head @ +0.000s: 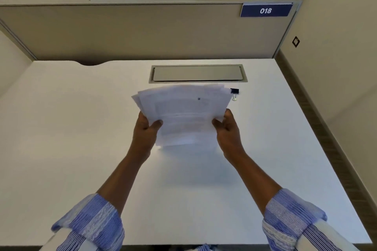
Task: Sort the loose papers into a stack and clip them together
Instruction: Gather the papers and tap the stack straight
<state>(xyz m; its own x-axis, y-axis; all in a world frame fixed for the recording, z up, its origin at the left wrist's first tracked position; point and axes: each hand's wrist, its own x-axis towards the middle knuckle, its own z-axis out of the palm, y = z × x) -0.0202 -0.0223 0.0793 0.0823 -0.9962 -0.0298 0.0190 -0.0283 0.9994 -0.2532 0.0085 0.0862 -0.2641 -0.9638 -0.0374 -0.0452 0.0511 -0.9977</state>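
Papers (183, 112): a loose sheaf with its edges fanned and uneven, held over the middle of the tabletop (81, 138). Fingers (156, 123) curl round both side edges, thumbs on the front sheet and the rest behind. Left hand (145, 128) grips the left edge, right hand (228, 130) the right. Black binder clip (234, 91) lies on the tabletop just past the sheaf's far right corner. Grey hatch (196, 73) is set in the tabletop behind. Partition (122, 30) carries the plate "018" (265, 10).

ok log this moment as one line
left hand: grips papers at left edge | right hand: grips right edge | papers: fanned, uneven | binder clip: on desk, not yet used
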